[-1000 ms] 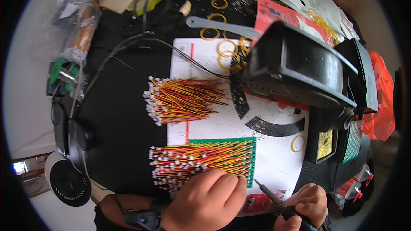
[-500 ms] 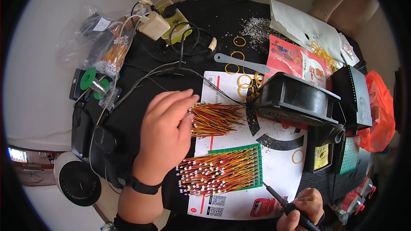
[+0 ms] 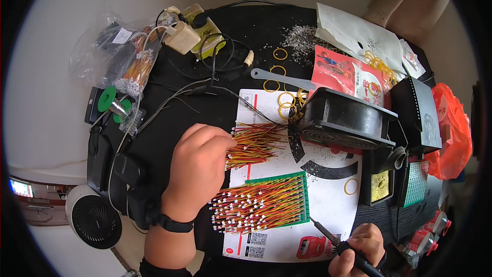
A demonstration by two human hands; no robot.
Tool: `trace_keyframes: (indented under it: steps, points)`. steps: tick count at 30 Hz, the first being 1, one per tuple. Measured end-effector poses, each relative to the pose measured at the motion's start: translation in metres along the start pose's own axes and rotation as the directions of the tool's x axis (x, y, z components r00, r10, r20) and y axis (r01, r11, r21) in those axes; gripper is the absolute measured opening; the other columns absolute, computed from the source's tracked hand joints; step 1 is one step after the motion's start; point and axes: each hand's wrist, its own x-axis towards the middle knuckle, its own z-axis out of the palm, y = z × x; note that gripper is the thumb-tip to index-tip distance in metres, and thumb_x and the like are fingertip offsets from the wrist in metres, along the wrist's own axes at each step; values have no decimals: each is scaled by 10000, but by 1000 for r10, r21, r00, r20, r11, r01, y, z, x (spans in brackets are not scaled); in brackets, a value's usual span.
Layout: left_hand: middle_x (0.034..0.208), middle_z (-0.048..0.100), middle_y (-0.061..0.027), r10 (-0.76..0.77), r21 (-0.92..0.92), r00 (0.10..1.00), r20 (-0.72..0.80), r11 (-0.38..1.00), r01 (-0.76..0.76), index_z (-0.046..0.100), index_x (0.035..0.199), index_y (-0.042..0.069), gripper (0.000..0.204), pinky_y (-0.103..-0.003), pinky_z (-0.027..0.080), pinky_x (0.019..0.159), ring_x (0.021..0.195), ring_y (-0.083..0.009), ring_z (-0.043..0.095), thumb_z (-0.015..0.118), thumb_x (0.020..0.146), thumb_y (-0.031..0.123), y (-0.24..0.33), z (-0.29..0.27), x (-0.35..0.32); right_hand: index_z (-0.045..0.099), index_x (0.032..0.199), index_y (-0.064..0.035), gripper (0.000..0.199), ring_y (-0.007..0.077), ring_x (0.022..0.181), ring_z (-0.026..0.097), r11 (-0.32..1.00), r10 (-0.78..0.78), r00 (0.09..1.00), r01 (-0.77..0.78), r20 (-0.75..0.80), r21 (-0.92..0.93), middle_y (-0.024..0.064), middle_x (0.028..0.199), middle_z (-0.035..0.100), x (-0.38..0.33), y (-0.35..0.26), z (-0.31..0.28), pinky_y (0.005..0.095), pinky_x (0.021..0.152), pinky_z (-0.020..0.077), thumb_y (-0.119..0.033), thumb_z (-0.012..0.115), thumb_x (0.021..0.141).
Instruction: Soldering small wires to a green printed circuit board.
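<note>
My left hand (image 3: pixel 199 166) rests knuckles up on the near end of a loose bundle of red, yellow and black wires (image 3: pixel 254 143), fingers curled over their white connector ends. Just below lies a green circuit board (image 3: pixel 279 200) with a row of the same wires laid across it. My right hand (image 3: pixel 359 251) is at the lower right, closed around a soldering iron (image 3: pixel 324 230) whose tip points up-left toward the board's lower right corner.
A black fan housing (image 3: pixel 346 120) sits right of the wires on a white printed sheet (image 3: pixel 328 195). Yellow rubber bands (image 3: pixel 285 97), a bag of wires (image 3: pixel 134 66), a green solder spool (image 3: pixel 109 103), a charger (image 3: pixel 182 37) and a small round fan (image 3: pixel 96 221) surround the dark mat.
My left hand has moved up from the circuit board to the upper wire bundle and settled on its connector ends. The view has tilted down. The right hand keeps the soldering iron.
</note>
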Motion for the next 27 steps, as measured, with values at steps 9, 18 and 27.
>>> trace_keyframes:
  steps: [9, 18, 27]
  points:
    - [853, 688, -133, 10, 39, 1000, -17, 999, -9, 693, 849, -10, 186, -383, 530, 690, 782, -318, 660, 652, 700, -114, 8, -13, -7, 570, 951, 6, 99, 202, 514, 470, 1000, 0, 1000, 0, 17, -2, 110, 774, 528, -1, 0, -1, 350, 458, 362, 46, 527, 872]
    - [859, 691, -149, -38, 160, 998, -47, 986, 45, 705, 912, -6, 202, -383, 538, 672, 761, -330, 666, 671, 735, -97, 14, -14, -10, 576, 1031, -16, 176, 199, 516, 474, 991, 119, 993, -119, 4, 53, 113, 799, 527, 5, -6, -1, 336, 457, 362, 55, 516, 882]
    - [1005, 722, -112, 20, 207, 1000, 21, 978, -24, 720, 1044, 21, 327, -350, 572, 719, 819, -258, 695, 636, 743, -74, 14, -19, -10, 579, 1162, -95, 355, 203, 544, 456, 987, -107, 993, 112, 46, -119, 143, 883, 512, -7, 10, -6, 332, 465, 358, 97, 473, 882]
